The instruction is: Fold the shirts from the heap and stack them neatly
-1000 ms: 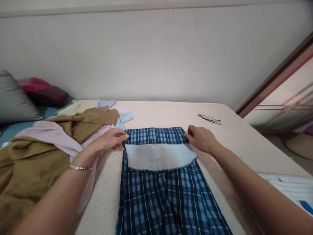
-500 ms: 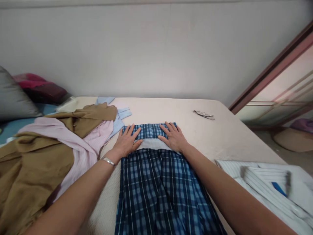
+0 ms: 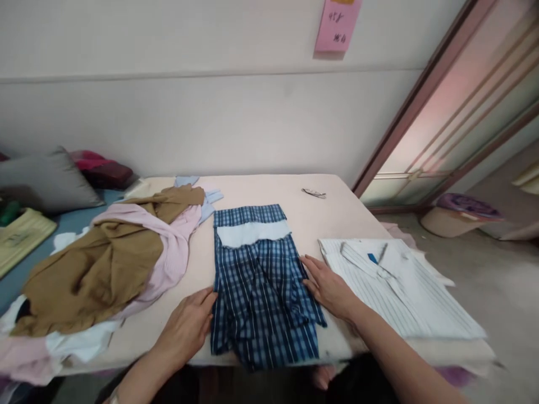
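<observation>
A blue plaid garment (image 3: 256, 286) lies lengthwise in front of me on the cream-covered bed. Its far end is folded over, and a white band (image 3: 252, 233) shows across it just below the fold. My left hand (image 3: 189, 322) touches the garment's left edge with its fingertips, fingers extended and close together. On the opposite side, my right hand (image 3: 330, 286) rests open, its fingertips and thumb against the right edge. Neither hand visibly grips the fabric. The near part of the cloth is bunched and creased and reaches the bed's front edge.
Brown trousers-like cloth (image 3: 96, 269) and a pink garment (image 3: 174, 247) are heaped at left. A folded white striped shirt (image 3: 379, 286) lies at right. Eyeglasses (image 3: 314, 193) lie near the far right corner. A wall (image 3: 189, 123) stands behind the bed (image 3: 252, 188).
Both hands have left the folded far end and come back towards me to the garment's sides. The view has shifted, showing more of the bed's front and a pink note on the wall.
</observation>
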A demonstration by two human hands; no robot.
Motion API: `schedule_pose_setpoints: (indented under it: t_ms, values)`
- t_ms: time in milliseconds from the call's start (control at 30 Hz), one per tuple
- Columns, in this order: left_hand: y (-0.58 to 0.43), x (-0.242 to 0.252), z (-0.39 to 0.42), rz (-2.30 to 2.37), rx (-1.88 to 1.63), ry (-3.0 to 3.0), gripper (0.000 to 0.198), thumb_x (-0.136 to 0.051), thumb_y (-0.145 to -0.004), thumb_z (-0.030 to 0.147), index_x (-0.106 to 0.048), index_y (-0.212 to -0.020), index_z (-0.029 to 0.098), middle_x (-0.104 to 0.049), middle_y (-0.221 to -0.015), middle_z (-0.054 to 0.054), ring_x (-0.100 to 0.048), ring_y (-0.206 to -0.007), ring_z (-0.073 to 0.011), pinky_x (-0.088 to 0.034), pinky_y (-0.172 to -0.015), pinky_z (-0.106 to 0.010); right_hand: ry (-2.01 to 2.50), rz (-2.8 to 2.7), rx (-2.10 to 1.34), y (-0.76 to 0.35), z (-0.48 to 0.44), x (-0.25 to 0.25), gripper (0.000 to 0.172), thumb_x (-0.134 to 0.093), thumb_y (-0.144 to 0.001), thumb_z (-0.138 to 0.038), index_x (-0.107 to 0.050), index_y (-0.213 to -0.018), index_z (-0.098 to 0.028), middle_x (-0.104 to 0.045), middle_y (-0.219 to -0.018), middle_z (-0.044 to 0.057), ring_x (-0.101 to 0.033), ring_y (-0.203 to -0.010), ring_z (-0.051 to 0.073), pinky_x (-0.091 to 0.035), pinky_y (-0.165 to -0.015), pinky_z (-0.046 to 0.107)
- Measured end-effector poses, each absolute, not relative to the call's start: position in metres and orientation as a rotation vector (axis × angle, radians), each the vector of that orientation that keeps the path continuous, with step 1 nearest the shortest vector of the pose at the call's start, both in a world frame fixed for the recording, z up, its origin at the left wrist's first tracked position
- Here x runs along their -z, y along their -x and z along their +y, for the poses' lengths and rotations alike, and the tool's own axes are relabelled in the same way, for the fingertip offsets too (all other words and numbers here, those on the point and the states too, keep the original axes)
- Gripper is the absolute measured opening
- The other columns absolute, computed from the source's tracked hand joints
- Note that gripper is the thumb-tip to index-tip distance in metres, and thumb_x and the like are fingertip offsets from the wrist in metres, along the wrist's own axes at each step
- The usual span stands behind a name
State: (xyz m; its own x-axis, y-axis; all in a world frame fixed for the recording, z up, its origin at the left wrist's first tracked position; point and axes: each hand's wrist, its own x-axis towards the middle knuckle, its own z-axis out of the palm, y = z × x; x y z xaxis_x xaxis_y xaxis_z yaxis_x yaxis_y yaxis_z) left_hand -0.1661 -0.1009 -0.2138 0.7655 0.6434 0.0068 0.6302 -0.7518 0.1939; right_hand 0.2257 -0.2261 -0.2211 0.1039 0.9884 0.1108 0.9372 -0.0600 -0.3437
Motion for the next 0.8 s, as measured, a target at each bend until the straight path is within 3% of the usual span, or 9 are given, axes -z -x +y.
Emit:
schedule_pose_setpoints:
  t_ms: [133,233,300,433,633,800]
  values:
    - [0.175,0.223,-0.149,0.947,-0.089,-3.010,0.091,-0.052,-0.073,0.002,-0.029,-0.158,0.025,-0.022,-0.166,-0.011,-0.029,-0.149,-0.0312,-0.033,-0.119,-0.051,2.016,-2.112,-0.133,-0.209,-0.287,0.221,0.087,-0.047,-0.074,-0.004,-0.029,-0.157,-0.018,-0.025,-0.164,0.015,-0.028,-0.149,0.029,-0.039,-0.114,0.048]
    - [0.172,0.232,-0.159,0.760,-0.043,-3.135,0.096,-0.057,-0.074,0.002,-0.022,-0.160,0.025,-0.015,-0.167,-0.011,-0.018,-0.153,-0.0314,-0.022,-0.123,-0.054,1.948,-2.289,-0.100,-0.194,-0.308,0.224,0.098,-0.049,-0.066,-0.002,-0.024,-0.160,-0.018,-0.012,-0.168,0.013,-0.015,-0.153,0.031,-0.034,-0.116,0.050]
    - [0.171,0.240,-0.157,0.661,-0.051,-3.163,0.088,-0.056,-0.077,0.001,-0.030,-0.158,0.025,-0.024,-0.165,-0.012,-0.022,-0.152,-0.0296,-0.023,-0.123,-0.053,1.915,-2.363,-0.087,-0.189,-0.312,0.227,0.090,-0.049,-0.070,-0.003,-0.031,-0.157,-0.015,-0.018,-0.167,0.013,-0.017,-0.153,0.031,-0.032,-0.117,0.050]
    - [0.171,0.249,-0.149,0.659,-0.088,-3.122,0.073,-0.048,-0.082,0.000,-0.044,-0.151,0.026,-0.038,-0.160,-0.010,-0.034,-0.148,-0.0266,-0.032,-0.118,-0.047,1.858,-2.423,-0.052,-0.192,-0.306,0.237,0.057,-0.045,-0.087,-0.009,-0.052,-0.143,-0.011,-0.041,-0.157,0.016,-0.030,-0.148,0.031,-0.035,-0.114,0.050]
    - [0.170,0.231,-0.148,0.683,0.000,-2.958,0.063,-0.048,-0.082,0.002,-0.057,-0.140,0.025,-0.048,-0.153,-0.007,-0.038,-0.145,-0.0281,-0.032,-0.118,-0.052,1.822,-2.434,-0.127,-0.195,-0.296,0.243,0.043,-0.046,-0.088,-0.007,-0.063,-0.128,-0.009,-0.056,-0.142,0.018,-0.044,-0.139,0.031,-0.040,-0.111,0.049]
    - [0.183,0.209,-0.165,0.657,0.054,-2.790,0.064,-0.049,-0.074,0.000,-0.063,-0.130,0.026,-0.051,-0.151,-0.004,-0.031,-0.149,-0.0281,-0.021,-0.122,-0.057,1.813,-2.373,-0.293,-0.176,-0.312,0.228,0.031,-0.044,-0.087,-0.007,-0.067,-0.107,-0.014,-0.066,-0.121,0.015,-0.049,-0.132,0.029,-0.042,-0.107,0.045]
